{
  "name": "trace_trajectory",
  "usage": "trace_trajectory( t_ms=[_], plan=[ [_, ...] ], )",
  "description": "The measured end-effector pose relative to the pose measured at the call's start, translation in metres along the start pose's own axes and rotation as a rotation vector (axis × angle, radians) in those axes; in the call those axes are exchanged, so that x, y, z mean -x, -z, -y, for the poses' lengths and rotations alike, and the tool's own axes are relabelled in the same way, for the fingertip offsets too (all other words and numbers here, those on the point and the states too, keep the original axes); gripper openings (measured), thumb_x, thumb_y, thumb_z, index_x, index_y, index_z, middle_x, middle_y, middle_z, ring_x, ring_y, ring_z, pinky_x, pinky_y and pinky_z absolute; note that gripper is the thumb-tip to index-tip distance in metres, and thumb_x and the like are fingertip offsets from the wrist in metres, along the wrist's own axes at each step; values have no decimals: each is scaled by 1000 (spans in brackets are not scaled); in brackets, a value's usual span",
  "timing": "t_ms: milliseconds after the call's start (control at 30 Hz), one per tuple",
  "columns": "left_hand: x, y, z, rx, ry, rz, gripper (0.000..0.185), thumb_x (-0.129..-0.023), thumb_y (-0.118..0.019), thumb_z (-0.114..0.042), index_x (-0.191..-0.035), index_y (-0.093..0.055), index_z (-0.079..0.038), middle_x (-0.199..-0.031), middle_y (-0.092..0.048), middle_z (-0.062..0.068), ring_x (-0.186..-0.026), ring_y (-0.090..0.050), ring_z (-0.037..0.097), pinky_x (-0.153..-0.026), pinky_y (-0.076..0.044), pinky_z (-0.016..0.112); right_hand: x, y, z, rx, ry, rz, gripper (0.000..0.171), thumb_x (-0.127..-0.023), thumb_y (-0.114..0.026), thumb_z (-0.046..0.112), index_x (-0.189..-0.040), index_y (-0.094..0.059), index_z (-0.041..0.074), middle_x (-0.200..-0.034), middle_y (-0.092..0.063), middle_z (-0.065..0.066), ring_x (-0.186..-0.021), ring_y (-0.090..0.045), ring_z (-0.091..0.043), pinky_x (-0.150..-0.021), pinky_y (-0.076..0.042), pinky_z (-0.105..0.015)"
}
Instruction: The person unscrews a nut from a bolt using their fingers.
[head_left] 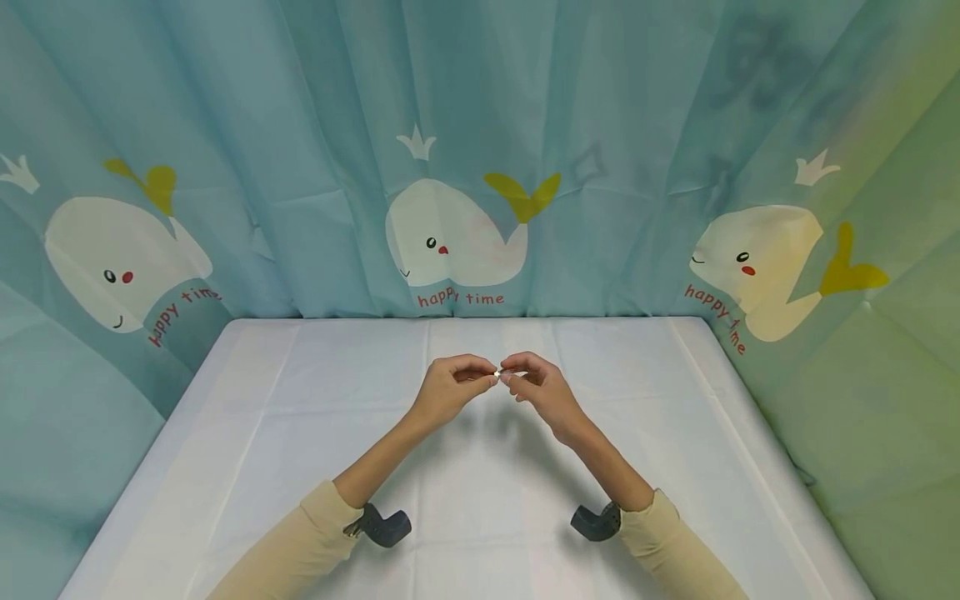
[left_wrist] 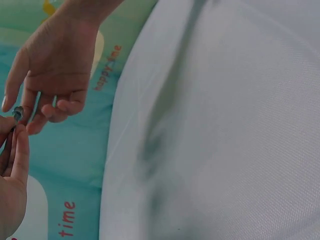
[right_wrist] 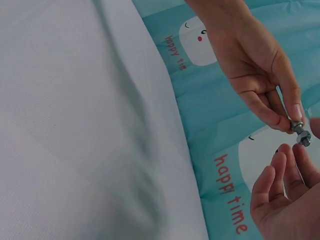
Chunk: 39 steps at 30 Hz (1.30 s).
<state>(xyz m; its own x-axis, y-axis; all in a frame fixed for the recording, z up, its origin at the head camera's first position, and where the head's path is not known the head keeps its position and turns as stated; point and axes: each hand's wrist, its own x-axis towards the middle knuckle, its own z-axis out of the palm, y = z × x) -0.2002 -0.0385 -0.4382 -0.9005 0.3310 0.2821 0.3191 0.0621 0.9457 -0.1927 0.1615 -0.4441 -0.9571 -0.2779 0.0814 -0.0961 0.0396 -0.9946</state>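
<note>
Fingers of the left hand (head_left: 442,395) pinch one end of a metal bolt (right_wrist: 300,129) carrying a nut (right_wrist: 303,137), held above the white tabletop (head_left: 300,433); the right hand (head_left: 553,398) has loosely spread fingers, thumb and forefinger just beside the nut.

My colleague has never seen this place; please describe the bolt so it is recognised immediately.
Over the white table, look between the left grip and right grip. The left one pinches the small bolt. Unlike the fingers around it, it is shiny grey metal carrying a nut.
</note>
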Motion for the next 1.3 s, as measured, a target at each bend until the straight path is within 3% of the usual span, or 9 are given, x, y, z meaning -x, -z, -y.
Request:
trace_trajectory(
  t_ms=[133, 267, 600, 767, 967, 1133, 1300],
  plan=[
    [1, 0, -1, -10, 7, 2, 13, -90, -74, -3, -101, -74, 2, -97, -72, 10, -86, -71, 21, -77, -58, 31, -1, 0, -2, 10, -39, -56, 21, -99, -63, 18, -107, -66, 0, -92, -67, -6, -78, -56, -25, -72, -52, -28],
    [2, 0, -2, -14, 12, 1, 12, -90, -73, -3, -101, -74, 2, -96, -72, 9, -86, -70, 20, -77, -58, 32, -1, 0, -1, -16, -22, -53, 20, -97, -65, 13, -105, -65, -5, -88, -66, -5, -75, -56, -20, -72, -52, -28],
    [2, 0, 1, -19, 15, -10, 12, -89, -74, -3, -100, -74, 1, -95, -72, 8, -83, -69, 18, -75, -58, 29, 2, 0, 3, -49, 70, 8, 18, -90, -66, -1, -106, -62, -8, -95, -62, -9, -75, -58, -16, -69, -50, -24],
    [2, 0, 1, -25, 15, -8, 12, -89, -74, -4, -100, -74, 1, -95, -72, 8, -84, -69, 18, -74, -58, 29, 2, 1, 2, -58, 70, 30, 18, -90, -65, -4, -106, -61, -9, -99, -61, -8, -77, -61, -15, -74, -52, -27],
    [1, 0, 0, -17, 5, -6, 12, -90, -74, -3, -101, -74, 2, -96, -72, 9, -85, -70, 19, -76, -58, 30, 1, 1, 3, -25, 39, 20, 28, -93, -67, 5, -117, -57, -6, -109, -59, -16, -80, -60, -19, -75, -52, -30],
    [0, 0, -2, -15, 7, -1, 12, -90, -74, -3, -101, -74, 2, -96, -72, 9, -86, -70, 19, -76, -58, 31, 0, 2, 2, 2, -15, -18, 25, -98, -64, 15, -113, -62, -5, -97, -65, -7, -81, -57, -20, -75, -52, -32],
    [1, 0, -3, -26, 9, -2, 12, -90, -74, -4, -100, -74, 1, -95, -72, 9, -85, -70, 19, -75, -58, 31, 1, 2, 1, -24, 5, -11, 20, -97, -63, 10, -109, -63, -6, -92, -64, -7, -78, -55, -18, -73, -51, -32]
  ],
)
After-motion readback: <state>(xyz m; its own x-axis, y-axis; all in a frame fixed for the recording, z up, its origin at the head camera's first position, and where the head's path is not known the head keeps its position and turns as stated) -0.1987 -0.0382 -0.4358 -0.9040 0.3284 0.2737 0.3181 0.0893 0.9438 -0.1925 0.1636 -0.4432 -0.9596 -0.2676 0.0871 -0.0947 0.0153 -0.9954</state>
